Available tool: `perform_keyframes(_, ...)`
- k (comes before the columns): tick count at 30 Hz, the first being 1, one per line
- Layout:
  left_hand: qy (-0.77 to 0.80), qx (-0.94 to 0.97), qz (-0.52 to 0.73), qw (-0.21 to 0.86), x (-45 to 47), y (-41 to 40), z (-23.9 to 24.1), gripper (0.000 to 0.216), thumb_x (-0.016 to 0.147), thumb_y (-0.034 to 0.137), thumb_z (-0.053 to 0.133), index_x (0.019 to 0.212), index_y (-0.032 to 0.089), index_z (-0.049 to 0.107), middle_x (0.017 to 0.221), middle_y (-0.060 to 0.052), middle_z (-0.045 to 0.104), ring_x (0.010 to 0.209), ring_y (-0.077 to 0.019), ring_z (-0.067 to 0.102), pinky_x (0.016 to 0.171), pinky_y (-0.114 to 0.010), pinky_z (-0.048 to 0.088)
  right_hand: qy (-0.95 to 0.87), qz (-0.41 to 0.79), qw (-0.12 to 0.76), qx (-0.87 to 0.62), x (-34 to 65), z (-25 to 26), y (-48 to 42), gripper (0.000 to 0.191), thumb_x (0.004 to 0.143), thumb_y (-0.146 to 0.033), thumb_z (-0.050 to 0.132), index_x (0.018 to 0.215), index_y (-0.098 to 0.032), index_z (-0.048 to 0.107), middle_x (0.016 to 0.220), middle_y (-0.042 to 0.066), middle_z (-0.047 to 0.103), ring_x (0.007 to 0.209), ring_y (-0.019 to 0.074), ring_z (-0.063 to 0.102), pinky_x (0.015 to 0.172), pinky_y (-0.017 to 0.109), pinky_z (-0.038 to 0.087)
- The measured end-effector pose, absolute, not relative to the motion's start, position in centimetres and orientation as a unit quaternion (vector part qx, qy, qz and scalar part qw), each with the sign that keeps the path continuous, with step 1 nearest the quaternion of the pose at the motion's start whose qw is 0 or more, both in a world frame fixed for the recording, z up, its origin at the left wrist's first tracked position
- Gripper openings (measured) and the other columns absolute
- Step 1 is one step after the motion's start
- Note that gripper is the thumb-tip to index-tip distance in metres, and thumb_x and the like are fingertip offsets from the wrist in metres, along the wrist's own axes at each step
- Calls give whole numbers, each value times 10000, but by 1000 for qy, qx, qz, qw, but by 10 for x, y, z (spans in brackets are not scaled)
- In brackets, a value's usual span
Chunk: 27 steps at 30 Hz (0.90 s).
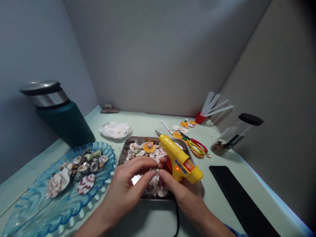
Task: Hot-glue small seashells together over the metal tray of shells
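Note:
A yellow hot glue gun (pixel 174 152) sits in my right hand (pixel 185 195), its nozzle tilted up and to the left and a small orange light lit on its side. My left hand (pixel 128 184) is closed, with thumb and finger pinched close to my right thumb and fingertips. What lies between the fingertips is too small and hidden to name. Both hands are over the near part of a metal tray (pixel 121 156) of seashells. In the tray, an orange shell (pixel 149 147) bears a small pinkish piece. A black cord (pixel 177 217) runs down below my right hand.
On the left, a blue scalloped dish (pixel 108 171) holds several shells, with a teal flask (pixel 66 121) behind. A crumpled white wrapper (pixel 115 129) lies farther back. To the right are scissors (pixel 199 145), a clear jar (pixel 230 135), a red cup of white sticks (pixel 200 118) and a black strip (pixel 237 194).

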<state>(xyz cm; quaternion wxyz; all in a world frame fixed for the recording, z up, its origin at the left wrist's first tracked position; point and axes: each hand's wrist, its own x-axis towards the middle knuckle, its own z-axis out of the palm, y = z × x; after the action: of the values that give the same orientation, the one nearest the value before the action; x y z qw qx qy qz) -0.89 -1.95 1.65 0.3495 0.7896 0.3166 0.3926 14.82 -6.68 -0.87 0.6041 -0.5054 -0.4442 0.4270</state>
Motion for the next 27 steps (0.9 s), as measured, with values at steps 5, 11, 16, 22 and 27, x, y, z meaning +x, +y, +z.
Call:
perform_keyframes(5,329,775,417,341,-5,-21,15,135,850,180,573,932,224,671,970,-15,699,951,-136,629,846,-217,477,-412,461,618,-486,145,-7,-66,218,765,-304,701,976,-261,663,822,-25,682,630,99,604,595,200,523)
perform_keyframes(11,343,760,428,349,-3,-22,12,140,857,190,564,941,223,670,957,-16,704,893,-125,643,796,-203,489,-395,467,621,-490,144,-7,-65,229,759,-297,710,978,-245,662,823,-18,681,648,101,612,610,201,527)
perform_keyframes(16,351,756,429,350,-4,-23,12,134,847,192,575,929,217,678,937,-23,712,867,-137,653,777,-219,499,-390,470,622,-490,144,-7,-66,235,753,-300,716,974,-234,668,846,-9,690,682,112,631,639,214,537)
perform_keyframes(22,357,746,403,393,-3,-22,14,143,846,219,567,929,201,681,947,-40,709,850,-163,665,750,-248,522,-397,454,622,-499,144,-6,-64,240,740,-276,721,964,-214,663,823,-7,689,674,121,639,639,229,545)
perform_keyframes(27,374,736,388,409,-3,-19,17,168,839,240,578,955,204,694,1014,-65,695,947,-203,638,830,-304,502,-422,431,617,-506,144,-10,-66,241,765,-287,699,993,-224,659,882,9,692,787,173,662,722,289,550)
